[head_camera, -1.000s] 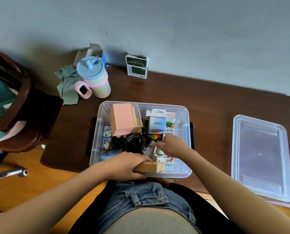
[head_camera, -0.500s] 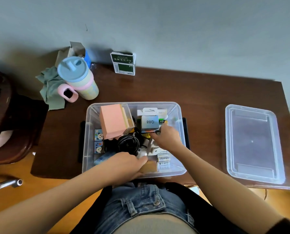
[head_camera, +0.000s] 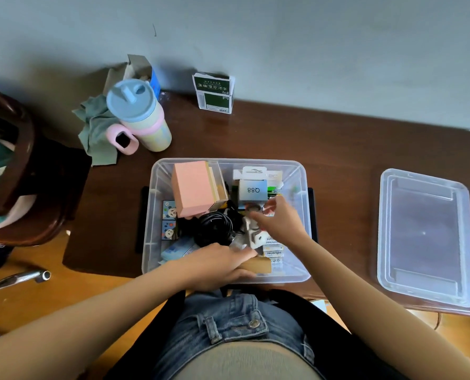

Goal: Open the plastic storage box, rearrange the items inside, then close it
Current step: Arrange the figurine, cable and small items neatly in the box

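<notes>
dark brown wooden table point(head_camera: 338, 149) against a grey-blue wall point(head_camera: 283, 37), orange wood floor point(head_camera: 36, 297) below, a dark wooden chair point(head_camera: 23, 171) at the left. clear plastic storage box point(head_camera: 301, 272) sits open at the near table edge, in front of the person. left hand point(head_camera: 217, 266) curls over a tan wooden block point(head_camera: 258, 265) at the box's near wall, gripping it. right hand point(head_camera: 279, 220) reaches into the middle of the box, fingers bent, pinching something small; cannot tell what. inside: coiled black cable point(head_camera: 214, 227), pink box point(head_camera: 192, 189) upright at far left, white q88 box point(head_camera: 253, 190) at the far wall. clear lid point(head_camera: 425, 237) lies flat on the table, well apart to the right. farther back: pastel tumbler point(head_camera: 140, 116) with blue lid, grey-green cloth point(head_camera: 94, 127) beside it, green-and-white carton point(head_camera: 213, 93) at the wall.
</notes>
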`<move>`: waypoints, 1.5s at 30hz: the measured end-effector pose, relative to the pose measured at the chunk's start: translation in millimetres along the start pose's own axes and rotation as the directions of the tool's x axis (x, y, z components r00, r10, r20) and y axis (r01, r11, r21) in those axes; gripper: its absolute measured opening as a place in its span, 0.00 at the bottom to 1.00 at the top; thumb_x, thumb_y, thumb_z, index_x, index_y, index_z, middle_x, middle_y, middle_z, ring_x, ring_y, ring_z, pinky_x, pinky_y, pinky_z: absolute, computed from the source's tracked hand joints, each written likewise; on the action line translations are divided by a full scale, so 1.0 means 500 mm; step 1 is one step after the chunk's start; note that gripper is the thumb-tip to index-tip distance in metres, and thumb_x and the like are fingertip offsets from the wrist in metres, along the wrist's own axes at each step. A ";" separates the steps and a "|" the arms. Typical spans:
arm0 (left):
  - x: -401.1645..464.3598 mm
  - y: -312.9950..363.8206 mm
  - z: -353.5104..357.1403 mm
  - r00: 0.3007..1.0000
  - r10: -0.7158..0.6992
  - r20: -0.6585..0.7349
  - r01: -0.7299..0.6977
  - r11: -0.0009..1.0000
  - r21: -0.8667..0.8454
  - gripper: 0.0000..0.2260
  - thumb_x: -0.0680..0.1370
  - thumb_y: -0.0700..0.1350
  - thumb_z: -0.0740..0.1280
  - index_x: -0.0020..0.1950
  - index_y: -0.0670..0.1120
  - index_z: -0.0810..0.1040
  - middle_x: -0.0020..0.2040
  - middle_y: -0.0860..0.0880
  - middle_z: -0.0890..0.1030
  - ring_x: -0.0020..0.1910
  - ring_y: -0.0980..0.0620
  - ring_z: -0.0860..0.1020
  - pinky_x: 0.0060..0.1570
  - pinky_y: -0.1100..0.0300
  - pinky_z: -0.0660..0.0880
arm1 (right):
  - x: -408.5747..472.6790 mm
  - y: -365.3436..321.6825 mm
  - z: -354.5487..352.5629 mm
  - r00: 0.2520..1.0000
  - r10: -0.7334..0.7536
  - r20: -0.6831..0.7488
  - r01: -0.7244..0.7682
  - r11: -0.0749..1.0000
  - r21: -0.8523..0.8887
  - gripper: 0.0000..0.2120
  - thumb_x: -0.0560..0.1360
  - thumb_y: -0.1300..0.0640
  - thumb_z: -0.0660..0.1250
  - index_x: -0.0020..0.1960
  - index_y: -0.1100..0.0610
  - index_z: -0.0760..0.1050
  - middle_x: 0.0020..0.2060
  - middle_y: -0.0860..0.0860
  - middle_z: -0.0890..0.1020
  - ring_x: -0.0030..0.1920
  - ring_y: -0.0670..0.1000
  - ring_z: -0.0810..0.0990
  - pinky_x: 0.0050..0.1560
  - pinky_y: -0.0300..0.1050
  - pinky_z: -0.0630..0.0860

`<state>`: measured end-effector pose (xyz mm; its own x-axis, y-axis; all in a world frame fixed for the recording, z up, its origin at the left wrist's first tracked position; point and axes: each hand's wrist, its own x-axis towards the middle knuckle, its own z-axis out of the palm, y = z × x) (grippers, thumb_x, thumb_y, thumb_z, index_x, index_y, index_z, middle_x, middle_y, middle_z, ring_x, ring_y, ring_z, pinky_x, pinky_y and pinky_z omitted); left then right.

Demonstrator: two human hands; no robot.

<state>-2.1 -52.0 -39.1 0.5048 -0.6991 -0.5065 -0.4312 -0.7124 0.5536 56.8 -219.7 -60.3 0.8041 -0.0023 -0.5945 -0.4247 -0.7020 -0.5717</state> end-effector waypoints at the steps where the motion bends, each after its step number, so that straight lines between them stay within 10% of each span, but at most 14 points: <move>1: 0.000 -0.002 0.005 1.000 0.004 -0.004 -0.004 0.997 -0.071 0.22 0.80 0.60 0.53 0.68 0.48 0.65 0.61 0.45 0.76 0.56 0.43 0.76 0.52 0.52 0.71 | -0.001 0.003 0.003 1.000 -0.019 -0.014 0.019 0.999 -0.038 0.18 0.74 0.49 0.69 0.56 0.58 0.69 0.48 0.50 0.76 0.46 0.50 0.77 0.43 0.45 0.74; 8: 0.000 -0.011 0.028 0.989 -0.045 -0.141 0.000 0.953 -0.303 0.19 0.79 0.60 0.59 0.62 0.50 0.73 0.56 0.51 0.79 0.53 0.53 0.76 0.51 0.59 0.70 | -0.025 -0.016 0.009 0.925 -0.351 0.144 0.379 0.847 -0.373 0.05 0.75 0.54 0.65 0.42 0.54 0.76 0.38 0.47 0.80 0.41 0.50 0.79 0.38 0.41 0.69; 13: -0.050 -0.058 0.016 0.966 -0.159 -0.203 0.064 0.910 -0.410 0.17 0.74 0.60 0.68 0.55 0.50 0.79 0.50 0.55 0.80 0.49 0.60 0.76 0.49 0.65 0.71 | -0.005 -0.034 0.031 0.656 -0.456 0.602 0.750 0.304 -0.587 0.12 0.75 0.57 0.62 0.58 0.53 0.77 0.54 0.50 0.79 0.58 0.53 0.75 0.56 0.49 0.73; 17: -0.084 -0.083 0.015 0.953 -0.245 -0.178 0.140 0.877 -0.459 0.17 0.71 0.60 0.70 0.54 0.52 0.80 0.46 0.59 0.76 0.44 0.65 0.74 0.43 0.73 0.68 | 0.018 -0.022 0.059 0.638 -0.402 0.657 0.742 0.091 -0.664 0.13 0.76 0.58 0.61 0.61 0.56 0.72 0.56 0.54 0.76 0.58 0.57 0.74 0.57 0.50 0.68; 23: -0.079 -0.070 0.010 0.957 -0.245 -0.154 0.134 0.845 -0.517 0.15 0.72 0.57 0.72 0.53 0.50 0.83 0.45 0.59 0.81 0.42 0.71 0.74 0.41 0.76 0.68 | 0.026 -0.016 0.071 0.629 -0.418 0.656 0.747 0.089 -0.659 0.33 0.71 0.50 0.35 0.59 0.60 0.73 0.54 0.58 0.76 0.54 0.59 0.76 0.53 0.53 0.67; 27: -0.075 -0.065 0.003 0.966 -0.222 -0.131 0.127 0.852 -0.507 0.14 0.73 0.54 0.72 0.54 0.49 0.83 0.48 0.56 0.83 0.43 0.69 0.75 0.42 0.77 0.67 | 0.038 -0.028 0.047 0.605 -0.404 0.686 0.788 0.179 -0.589 0.13 0.77 0.53 0.59 0.57 0.57 0.74 0.52 0.54 0.76 0.52 0.57 0.77 0.45 0.47 0.67; 31: -0.072 -0.064 0.000 0.974 -0.201 -0.101 0.130 0.869 -0.478 0.15 0.74 0.54 0.71 0.56 0.48 0.82 0.51 0.54 0.83 0.48 0.63 0.77 0.46 0.75 0.69 | 0.037 -0.030 0.015 0.633 -0.318 0.706 0.774 0.230 -0.590 0.19 0.72 0.55 0.69 0.62 0.53 0.72 0.57 0.52 0.76 0.57 0.55 0.75 0.50 0.45 0.72; 45: -0.072 -0.058 -0.006 0.986 -0.166 -0.028 0.126 0.839 -0.530 0.15 0.76 0.52 0.69 0.62 0.52 0.79 0.52 0.64 0.78 0.50 0.74 0.74 0.52 0.77 0.68 | 0.009 -0.032 0.063 0.763 -0.252 0.595 0.610 -0.026 -0.792 0.20 0.77 0.51 0.63 0.68 0.52 0.70 0.66 0.56 0.68 0.68 0.58 0.65 0.68 0.54 0.60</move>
<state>-5.4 -5.9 -35.1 0.5899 -0.5695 -0.5724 0.0981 -0.6531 0.7509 53.9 -186.1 -71.5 0.4731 0.5992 -0.6459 0.8306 -0.5477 0.1003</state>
